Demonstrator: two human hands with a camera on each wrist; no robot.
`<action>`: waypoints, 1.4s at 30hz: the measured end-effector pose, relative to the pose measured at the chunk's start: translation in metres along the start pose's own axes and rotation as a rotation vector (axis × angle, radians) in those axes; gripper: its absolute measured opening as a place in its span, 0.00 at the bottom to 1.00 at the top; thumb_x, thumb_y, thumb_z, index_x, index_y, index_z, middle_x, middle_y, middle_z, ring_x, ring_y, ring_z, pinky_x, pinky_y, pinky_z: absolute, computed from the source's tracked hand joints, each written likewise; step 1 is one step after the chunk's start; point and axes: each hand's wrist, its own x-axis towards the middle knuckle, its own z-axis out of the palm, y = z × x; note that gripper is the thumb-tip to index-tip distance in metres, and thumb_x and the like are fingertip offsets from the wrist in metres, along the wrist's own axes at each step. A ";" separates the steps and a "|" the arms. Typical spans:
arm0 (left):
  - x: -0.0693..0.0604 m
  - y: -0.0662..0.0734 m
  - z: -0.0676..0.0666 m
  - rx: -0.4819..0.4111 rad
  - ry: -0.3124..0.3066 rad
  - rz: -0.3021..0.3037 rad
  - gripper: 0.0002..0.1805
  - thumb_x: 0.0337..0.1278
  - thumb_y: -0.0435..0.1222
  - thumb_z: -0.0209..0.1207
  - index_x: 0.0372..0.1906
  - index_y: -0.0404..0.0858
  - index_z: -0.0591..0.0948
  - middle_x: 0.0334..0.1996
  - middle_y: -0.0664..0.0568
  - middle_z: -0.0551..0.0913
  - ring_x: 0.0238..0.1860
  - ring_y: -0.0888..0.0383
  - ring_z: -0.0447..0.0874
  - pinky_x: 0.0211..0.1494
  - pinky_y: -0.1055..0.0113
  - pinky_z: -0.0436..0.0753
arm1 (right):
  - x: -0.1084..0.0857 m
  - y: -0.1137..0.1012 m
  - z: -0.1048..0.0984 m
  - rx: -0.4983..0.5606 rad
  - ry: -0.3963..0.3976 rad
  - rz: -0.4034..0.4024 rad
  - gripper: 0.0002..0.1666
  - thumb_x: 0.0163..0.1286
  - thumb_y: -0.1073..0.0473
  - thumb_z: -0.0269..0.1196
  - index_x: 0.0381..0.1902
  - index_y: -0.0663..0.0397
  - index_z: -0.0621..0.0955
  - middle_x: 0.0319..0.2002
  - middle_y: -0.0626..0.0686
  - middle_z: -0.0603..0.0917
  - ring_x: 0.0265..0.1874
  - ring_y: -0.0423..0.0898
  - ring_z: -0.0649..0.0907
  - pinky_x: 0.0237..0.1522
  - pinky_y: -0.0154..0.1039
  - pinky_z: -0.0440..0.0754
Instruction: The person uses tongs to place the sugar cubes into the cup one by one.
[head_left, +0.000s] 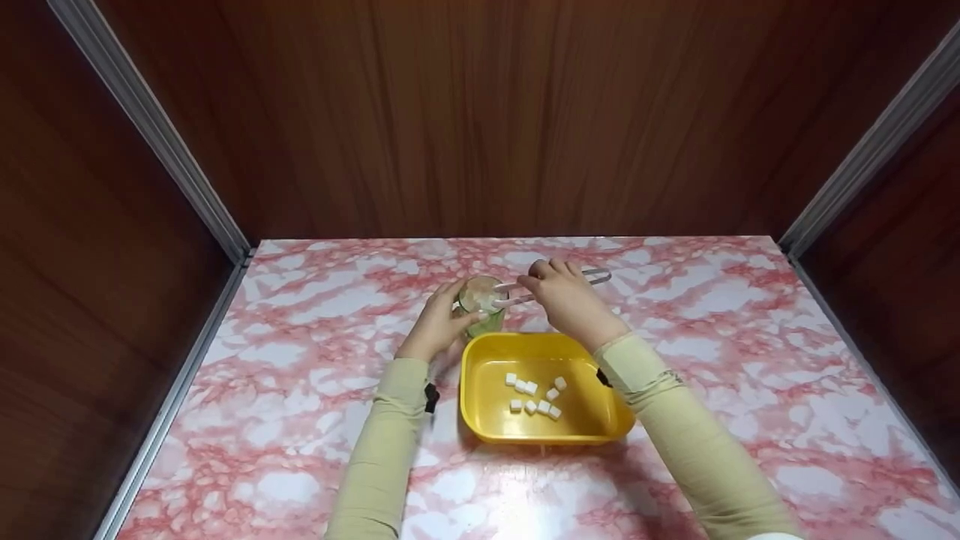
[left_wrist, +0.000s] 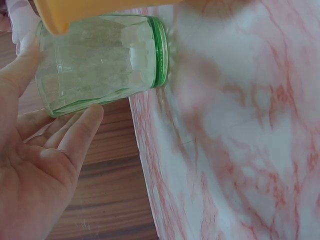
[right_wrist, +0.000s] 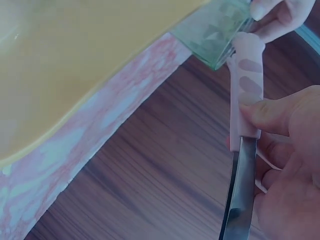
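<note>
My left hand (head_left: 435,324) holds a clear green-tinted glass (head_left: 489,324), thumb on the near side and fingers round the far side. The glass (left_wrist: 95,65) stands upright on the table, and a pale blocky shape shows through near its base in the left wrist view. My right hand (head_left: 571,300) pinches metal tongs (head_left: 600,275) with pale pink ends (right_wrist: 248,75). Those ends are at the mouth of the glass; whether they hold anything cannot be told. Just in front of the glass, several white cubes (head_left: 531,388) lie in a yellow plastic basin (head_left: 472,420).
The table (head_left: 300,420) has a red and white marbled top. Dark wood panels (head_left: 480,120) enclose it at the back and sides, with metal strips (head_left: 172,157) at the corners. The basin's rim lies beneath my right forearm.
</note>
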 end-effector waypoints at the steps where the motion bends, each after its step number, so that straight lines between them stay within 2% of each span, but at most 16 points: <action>1: 0.000 0.000 0.000 -0.002 -0.001 -0.002 0.39 0.57 0.42 0.65 0.71 0.36 0.63 0.64 0.41 0.67 0.63 0.49 0.67 0.62 0.63 0.72 | 0.000 0.000 0.000 -0.002 -0.002 0.000 0.24 0.61 0.74 0.64 0.54 0.54 0.80 0.48 0.58 0.78 0.48 0.56 0.73 0.58 0.52 0.69; 11: -0.001 0.002 0.000 -0.040 -0.020 -0.041 0.41 0.56 0.43 0.65 0.71 0.35 0.62 0.64 0.42 0.66 0.63 0.47 0.67 0.60 0.64 0.75 | -0.003 0.003 -0.003 0.020 -0.009 0.011 0.24 0.61 0.71 0.65 0.56 0.54 0.79 0.49 0.57 0.77 0.49 0.55 0.72 0.60 0.52 0.68; 20: 0.000 0.000 -0.001 -0.037 0.001 0.004 0.39 0.56 0.41 0.66 0.70 0.35 0.63 0.62 0.41 0.68 0.62 0.45 0.67 0.62 0.58 0.72 | -0.007 0.005 -0.009 0.038 0.004 0.003 0.25 0.61 0.70 0.66 0.57 0.55 0.79 0.51 0.58 0.77 0.50 0.56 0.72 0.60 0.53 0.69; 24: 0.000 0.000 0.000 -0.032 0.005 0.008 0.40 0.55 0.42 0.66 0.70 0.34 0.63 0.61 0.42 0.69 0.62 0.46 0.68 0.63 0.60 0.72 | -0.011 0.006 -0.012 0.041 0.011 -0.002 0.25 0.60 0.69 0.67 0.57 0.55 0.79 0.51 0.58 0.77 0.50 0.56 0.72 0.60 0.53 0.69; 33: 0.000 -0.001 0.000 -0.057 0.003 0.003 0.40 0.56 0.41 0.66 0.70 0.33 0.63 0.61 0.42 0.68 0.62 0.45 0.68 0.62 0.60 0.72 | -0.029 0.008 -0.017 0.023 0.010 -0.026 0.23 0.64 0.68 0.64 0.57 0.54 0.79 0.50 0.57 0.77 0.49 0.56 0.72 0.58 0.53 0.69; 42: -0.001 -0.001 0.000 -0.075 -0.015 0.000 0.40 0.56 0.39 0.66 0.71 0.33 0.62 0.61 0.40 0.68 0.62 0.44 0.68 0.62 0.59 0.73 | -0.050 0.012 -0.015 0.016 0.054 -0.056 0.22 0.63 0.69 0.64 0.55 0.55 0.79 0.47 0.57 0.78 0.44 0.55 0.72 0.52 0.50 0.71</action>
